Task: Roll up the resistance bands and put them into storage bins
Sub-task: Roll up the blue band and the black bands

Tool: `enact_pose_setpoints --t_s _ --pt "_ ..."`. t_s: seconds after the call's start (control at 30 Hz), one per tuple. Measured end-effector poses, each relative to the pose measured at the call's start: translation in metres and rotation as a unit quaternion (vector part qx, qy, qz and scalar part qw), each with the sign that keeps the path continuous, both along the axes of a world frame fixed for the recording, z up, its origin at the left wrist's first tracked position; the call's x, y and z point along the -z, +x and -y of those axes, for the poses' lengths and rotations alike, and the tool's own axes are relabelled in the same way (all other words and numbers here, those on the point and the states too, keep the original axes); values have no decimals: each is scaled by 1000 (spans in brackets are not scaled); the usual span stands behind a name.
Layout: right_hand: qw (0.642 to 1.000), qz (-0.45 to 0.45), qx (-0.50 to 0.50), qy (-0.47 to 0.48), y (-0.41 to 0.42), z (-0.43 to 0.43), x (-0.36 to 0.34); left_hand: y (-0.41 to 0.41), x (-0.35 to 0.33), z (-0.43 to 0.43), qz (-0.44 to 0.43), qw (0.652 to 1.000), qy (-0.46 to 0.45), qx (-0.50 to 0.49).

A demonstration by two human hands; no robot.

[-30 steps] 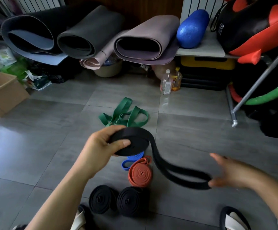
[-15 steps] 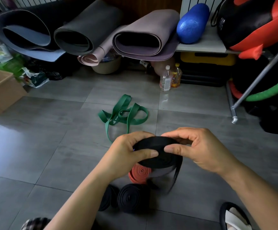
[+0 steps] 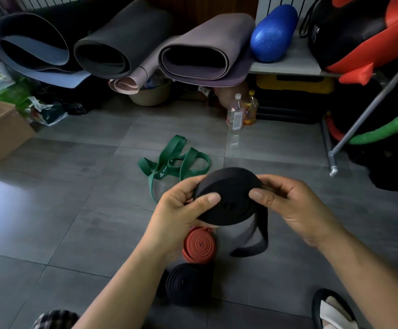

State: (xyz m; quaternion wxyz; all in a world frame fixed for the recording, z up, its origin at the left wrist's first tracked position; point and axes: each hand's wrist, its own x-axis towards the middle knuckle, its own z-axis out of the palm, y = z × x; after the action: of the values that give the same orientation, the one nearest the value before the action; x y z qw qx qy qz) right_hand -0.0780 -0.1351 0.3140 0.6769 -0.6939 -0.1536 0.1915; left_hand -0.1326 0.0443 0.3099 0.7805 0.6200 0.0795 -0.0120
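Between left hand (image 3: 181,211) and right hand (image 3: 295,205), both gripping, black band coil (image 3: 230,198); red roll (image 3: 200,245) partly hidden.

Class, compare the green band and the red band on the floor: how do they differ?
The green band lies loose and tangled; the red band is wound into a tight coil. The green band sprawls wide; the red band is compact. Both rest on the floor.
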Motion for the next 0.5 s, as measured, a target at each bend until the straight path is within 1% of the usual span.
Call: enact_pose_setpoints --t_s 0.1,0.23,0.33,0.4,0.43,0.5 --pt "996 -35 62 50 2 -3 3 1 -2 6 -14 997 -75 -25" --pt "988 -98 58 103 0 -12 13 3 0 7 -25 987 -144 -61" --pt "979 -145 70 126 -10 -24 26 5 5 11 -39 969 -230 -84" --pt "965 -182 86 171 -16 -31 27 4 10 19 -57 950 -291 -101" --pt "957 -200 91 190 -18 -33 26 2 14 23 -64 941 -313 -108" --pt "953 -216 94 193 -19 -33 27 0 20 26 -74 938 -320 -114"
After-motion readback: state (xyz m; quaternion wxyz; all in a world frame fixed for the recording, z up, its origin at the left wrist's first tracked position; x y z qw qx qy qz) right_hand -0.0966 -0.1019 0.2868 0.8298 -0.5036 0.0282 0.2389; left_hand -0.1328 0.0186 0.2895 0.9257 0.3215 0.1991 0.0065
